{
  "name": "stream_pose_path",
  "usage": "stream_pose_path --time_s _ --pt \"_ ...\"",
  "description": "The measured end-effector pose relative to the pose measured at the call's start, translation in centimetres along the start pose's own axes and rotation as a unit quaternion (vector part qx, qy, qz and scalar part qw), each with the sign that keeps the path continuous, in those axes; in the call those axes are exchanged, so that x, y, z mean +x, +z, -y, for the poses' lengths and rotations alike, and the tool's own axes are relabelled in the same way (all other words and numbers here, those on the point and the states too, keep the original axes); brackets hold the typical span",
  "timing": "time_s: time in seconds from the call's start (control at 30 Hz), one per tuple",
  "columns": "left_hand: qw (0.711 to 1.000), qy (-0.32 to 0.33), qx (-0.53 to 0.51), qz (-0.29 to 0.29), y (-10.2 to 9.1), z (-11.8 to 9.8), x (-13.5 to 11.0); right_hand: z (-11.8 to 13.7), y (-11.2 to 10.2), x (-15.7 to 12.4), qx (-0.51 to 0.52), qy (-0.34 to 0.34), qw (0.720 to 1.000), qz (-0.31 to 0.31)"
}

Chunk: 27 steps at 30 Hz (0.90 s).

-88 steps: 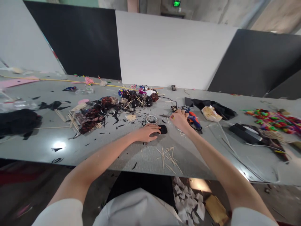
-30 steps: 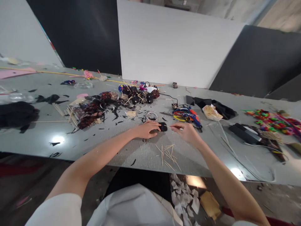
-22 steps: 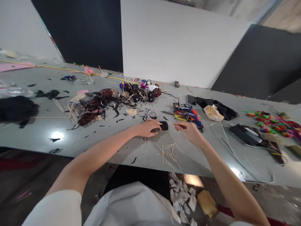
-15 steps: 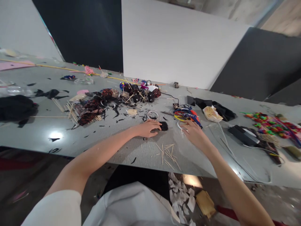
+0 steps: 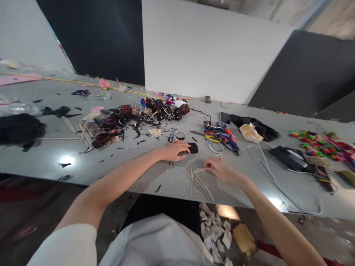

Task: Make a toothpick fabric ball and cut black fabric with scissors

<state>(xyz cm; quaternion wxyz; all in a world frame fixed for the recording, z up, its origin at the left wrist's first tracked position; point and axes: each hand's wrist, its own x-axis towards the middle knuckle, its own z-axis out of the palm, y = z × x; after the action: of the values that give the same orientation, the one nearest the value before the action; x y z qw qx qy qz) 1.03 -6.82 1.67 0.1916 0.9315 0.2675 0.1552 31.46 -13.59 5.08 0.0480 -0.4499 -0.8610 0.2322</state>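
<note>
My left hand lies on the grey table with its fingers curled against a small black piece, holding its left side. Just right of it, my right hand is closed in a pinch, low over the table. Its fingertips meet the ends of some thin wooden sticks; what is between them is hidden. More of these sticks lie scattered towards the front edge. Beyond my right hand lies a white ring, and another white ring sits behind my left hand.
Behind the right ring lies a blue and orange glue gun. Black scraps and stick-studded balls cover the back middle. A bundle of sticks is at left. White cable, a black box and colourful pieces lie at right.
My right hand has drawn back from the white ring and glue gun towards me and left, down to the loose sticks, and its fingers have closed. My left hand has stayed in place.
</note>
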Motion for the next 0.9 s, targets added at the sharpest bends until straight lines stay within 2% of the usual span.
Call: stream_pose_path --time_s 0.17,0.3,0.43,0.53,0.63,0.9 --pt "1.0 0.005 0.003 -0.005 0.3 0.3 0.0 0.1 -0.4 -0.1 0.038 0.026 0.999 -0.027" --pt "1.0 0.007 0.005 -0.008 0.3 0.4 0.0 0.9 -1.1 -0.4 0.03 0.03 0.998 -0.045" --pt "1.0 0.011 0.007 -0.001 0.1 0.2 0.0 2.0 -1.1 0.1 0.017 0.021 0.992 -0.123" --pt "1.0 0.014 0.012 -0.002 0.1 0.1 0.0 2.5 -0.4 1.0 0.005 -0.008 0.981 -0.194" --pt "1.0 0.014 0.019 -0.007 0.1 0.0 0.0 2.4 0.5 2.3 -0.038 -0.008 0.967 -0.251" --pt "1.0 0.018 0.018 -0.007 0.2 0.2 0.1 2.0 2.9 4.9 -0.102 0.028 0.956 -0.273"
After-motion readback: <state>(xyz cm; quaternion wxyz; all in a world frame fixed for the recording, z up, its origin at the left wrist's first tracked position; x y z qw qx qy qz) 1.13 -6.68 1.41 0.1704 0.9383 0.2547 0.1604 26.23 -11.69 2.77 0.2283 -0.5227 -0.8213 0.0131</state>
